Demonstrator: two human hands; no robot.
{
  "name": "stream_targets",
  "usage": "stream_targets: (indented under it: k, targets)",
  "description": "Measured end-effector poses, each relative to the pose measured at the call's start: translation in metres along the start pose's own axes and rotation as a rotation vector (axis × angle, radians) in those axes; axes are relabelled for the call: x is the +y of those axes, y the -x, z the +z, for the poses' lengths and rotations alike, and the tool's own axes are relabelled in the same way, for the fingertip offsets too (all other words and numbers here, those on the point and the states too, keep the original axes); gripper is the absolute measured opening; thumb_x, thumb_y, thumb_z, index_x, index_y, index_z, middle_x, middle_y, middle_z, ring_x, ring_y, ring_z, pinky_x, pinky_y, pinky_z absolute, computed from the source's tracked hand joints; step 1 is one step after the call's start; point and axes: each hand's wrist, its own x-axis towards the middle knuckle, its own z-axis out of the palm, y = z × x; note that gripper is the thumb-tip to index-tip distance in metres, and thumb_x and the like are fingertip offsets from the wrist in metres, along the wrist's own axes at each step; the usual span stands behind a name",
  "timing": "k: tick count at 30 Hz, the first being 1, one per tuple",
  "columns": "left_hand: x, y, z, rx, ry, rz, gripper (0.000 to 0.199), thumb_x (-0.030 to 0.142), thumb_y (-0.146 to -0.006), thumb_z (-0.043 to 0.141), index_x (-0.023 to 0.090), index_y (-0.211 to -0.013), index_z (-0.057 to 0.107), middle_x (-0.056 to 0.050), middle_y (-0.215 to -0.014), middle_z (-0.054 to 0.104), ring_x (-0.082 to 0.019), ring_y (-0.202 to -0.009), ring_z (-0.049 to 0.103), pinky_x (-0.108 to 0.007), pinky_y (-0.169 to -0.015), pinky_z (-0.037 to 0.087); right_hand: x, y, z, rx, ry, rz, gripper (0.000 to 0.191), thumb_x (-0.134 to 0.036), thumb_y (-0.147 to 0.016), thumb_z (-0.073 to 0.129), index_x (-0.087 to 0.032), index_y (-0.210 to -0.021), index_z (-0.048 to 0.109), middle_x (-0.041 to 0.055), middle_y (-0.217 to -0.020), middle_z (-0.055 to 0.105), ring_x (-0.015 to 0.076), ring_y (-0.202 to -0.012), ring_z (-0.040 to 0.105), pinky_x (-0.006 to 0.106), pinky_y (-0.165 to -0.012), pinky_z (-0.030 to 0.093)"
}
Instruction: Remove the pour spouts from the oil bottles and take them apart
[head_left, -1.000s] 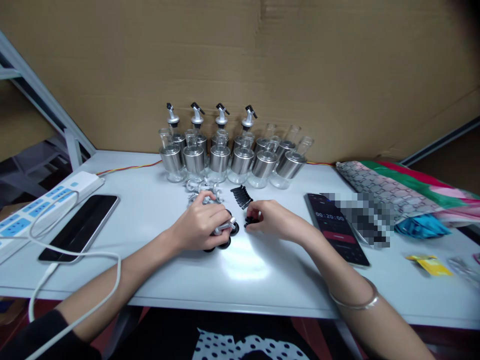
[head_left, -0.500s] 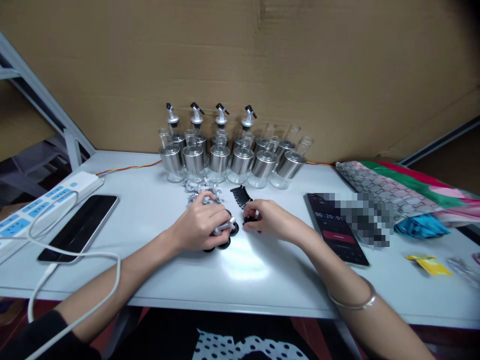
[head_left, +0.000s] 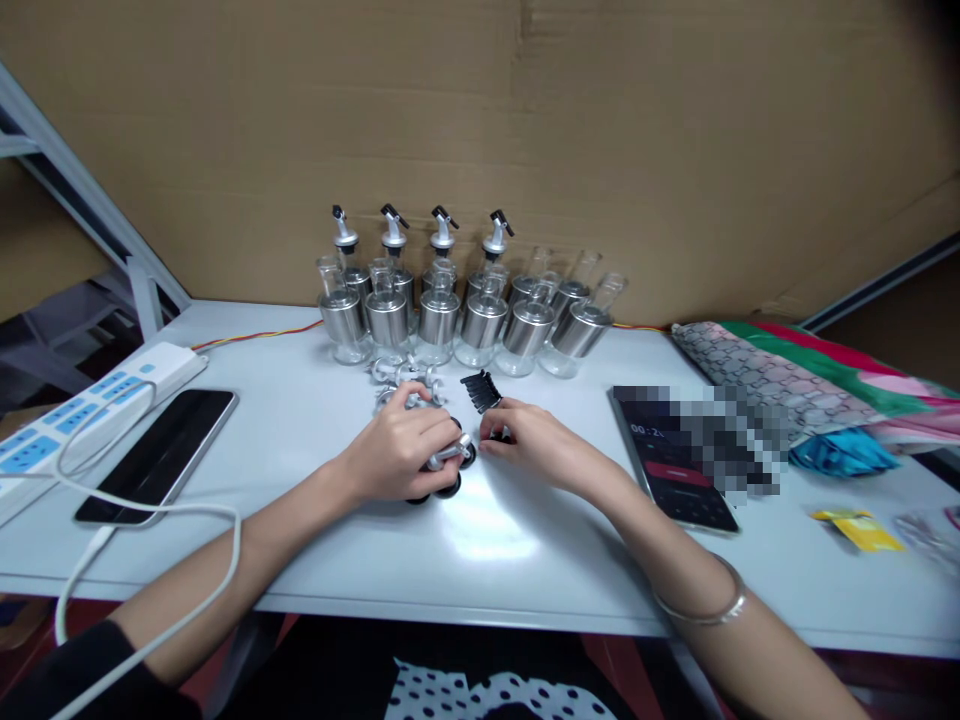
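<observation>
My left hand point(head_left: 399, 447) is closed around a silver pourer spout point(head_left: 453, 453), its tip pointing right. Black round stoppers point(head_left: 450, 487) lie under and beside those fingers, partly covered. Fingers of my right hand point(head_left: 534, 438) pinch a small black part point(head_left: 502, 437), mostly hidden, just right of the spout. Right above that hand lies a row of small black caps point(head_left: 480, 390). Beyond my left hand sits a cluster of loose silver spouts point(head_left: 411, 372), partly hidden by it.
Glass bottles with steel sleeves point(head_left: 437, 318) stand in two rows at the back; several rear ones carry pourers point(head_left: 444, 230). A phone point(head_left: 161, 455) and power strip point(head_left: 97, 400) lie left, a cable crossing my forearm. Another phone point(head_left: 675, 480), yellow packet point(head_left: 859, 530) and fabric point(head_left: 780, 380) lie right.
My right hand has shifted slightly left, closer to the spout, with its fingers still pinched. My left hand keeps its place and its hold on the spout.
</observation>
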Motion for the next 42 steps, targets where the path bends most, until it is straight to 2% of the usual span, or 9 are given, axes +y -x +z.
stream_targets:
  k: [5, 14, 25, 30, 35, 37, 42]
  targets:
    - [-0.001, 0.001, 0.001, -0.002, -0.013, 0.006, 0.013, 0.017, -0.082, 0.045, 0.018, -0.07, 0.049, 0.004, -0.058, 0.057, -0.01, -0.051, 0.045, -0.033, -0.081, 0.039, 0.003, -0.001, 0.0, -0.002, -0.026, -0.021, 0.013, -0.013, -0.077, 0.06, -0.018, -0.083, 0.07, 0.0051, -0.087, 0.061, 0.0165, -0.077, 0.056, 0.028, -0.072, 0.041]
    - [-0.001, 0.001, 0.001, -0.01, -0.012, 0.006, 0.012, 0.016, -0.082, 0.045, 0.018, -0.071, 0.049, 0.003, -0.059, 0.058, -0.01, -0.051, 0.046, -0.034, -0.081, 0.039, -0.003, 0.0, -0.007, -0.034, -0.026, 0.045, 0.014, -0.009, -0.076, 0.059, -0.016, -0.082, 0.069, 0.006, -0.087, 0.062, 0.0154, -0.075, 0.057, 0.025, -0.071, 0.041]
    - [-0.001, 0.001, 0.001, 0.0, 0.001, 0.009, 0.01, 0.015, -0.081, 0.046, 0.018, -0.071, 0.048, 0.004, -0.059, 0.057, -0.01, -0.051, 0.046, -0.033, -0.082, 0.039, 0.004, 0.0, -0.012, -0.017, 0.083, 0.12, 0.012, -0.016, -0.08, 0.058, -0.018, -0.084, 0.069, 0.0078, -0.09, 0.063, 0.0187, -0.079, 0.059, 0.026, -0.073, 0.041]
    - [-0.001, 0.001, 0.0, 0.003, -0.009, 0.009, 0.011, 0.015, -0.081, 0.046, 0.018, -0.071, 0.049, 0.004, -0.059, 0.057, -0.01, -0.051, 0.045, -0.033, -0.081, 0.04, 0.002, 0.002, -0.018, -0.04, 0.099, 0.128, 0.026, -0.024, -0.091, 0.043, -0.016, -0.089, 0.068, 0.0097, -0.086, 0.064, 0.0181, -0.072, 0.058, 0.028, -0.069, 0.041]
    - [-0.001, 0.001, 0.001, 0.001, -0.024, 0.014, 0.014, 0.016, -0.082, 0.044, 0.018, -0.07, 0.048, 0.004, -0.059, 0.057, -0.01, -0.051, 0.045, -0.033, -0.082, 0.04, 0.0, 0.005, -0.021, -0.087, 0.047, 0.094, 0.014, -0.029, -0.08, 0.064, -0.017, -0.087, 0.068, 0.0085, -0.089, 0.065, 0.0196, -0.078, 0.059, 0.028, -0.071, 0.042]
    - [-0.001, 0.001, 0.001, 0.001, -0.023, 0.013, 0.013, 0.016, -0.082, 0.044, 0.018, -0.07, 0.048, 0.004, -0.059, 0.058, -0.01, -0.051, 0.045, -0.033, -0.082, 0.04, -0.001, 0.006, -0.022, -0.098, 0.047, 0.092, 0.017, -0.027, -0.074, 0.07, -0.018, -0.089, 0.068, 0.0082, -0.092, 0.065, 0.0204, -0.081, 0.059, 0.028, -0.072, 0.043]
    - [-0.002, 0.002, 0.002, -0.007, -0.013, 0.012, 0.011, 0.016, -0.081, 0.046, 0.018, -0.071, 0.049, 0.004, -0.059, 0.058, -0.01, -0.052, 0.046, -0.034, -0.082, 0.039, -0.001, 0.005, -0.022, -0.116, 0.051, 0.093, 0.018, -0.021, -0.073, 0.07, -0.017, -0.091, 0.068, 0.008, -0.092, 0.065, 0.0208, -0.083, 0.059, 0.028, -0.073, 0.043]
